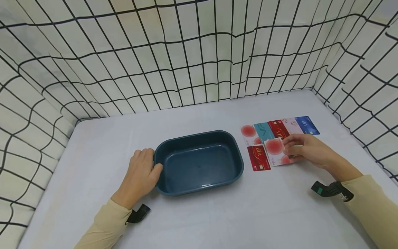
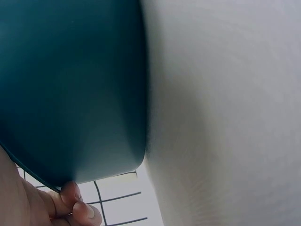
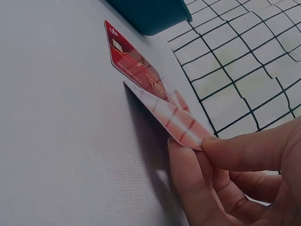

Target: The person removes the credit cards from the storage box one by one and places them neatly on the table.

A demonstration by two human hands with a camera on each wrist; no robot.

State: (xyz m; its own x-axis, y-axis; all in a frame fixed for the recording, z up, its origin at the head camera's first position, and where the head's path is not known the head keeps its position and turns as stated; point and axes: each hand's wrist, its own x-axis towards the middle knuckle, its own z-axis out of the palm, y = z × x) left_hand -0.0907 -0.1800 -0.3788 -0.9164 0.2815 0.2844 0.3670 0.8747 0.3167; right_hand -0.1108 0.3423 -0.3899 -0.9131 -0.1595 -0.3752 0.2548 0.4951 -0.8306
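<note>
My left hand (image 1: 140,173) grips the left rim of a dark teal plastic basin (image 1: 199,166), thumb inside and fingers outside; the left wrist view shows its outer wall (image 2: 80,94) with fingers at the rim. My right hand (image 1: 306,150) pinches the edge of a white card with pink-red circles (image 1: 275,152) between thumb and fingers. In the right wrist view that card (image 3: 174,122) tilts up from the table on the held side. A red VIP card (image 1: 259,158) lies just left of it. Behind them is a row of cards: pink-circle (image 1: 248,131), teal (image 1: 263,130), red (image 1: 276,127), pale pink (image 1: 291,125) and blue (image 1: 307,125).
A white cloth covers the table (image 1: 217,221). Black wire grid panels (image 1: 186,52) backed by white sheets stand along its back and sides. Each wrist carries a black camera mount, one of them beside the right sleeve (image 1: 332,191).
</note>
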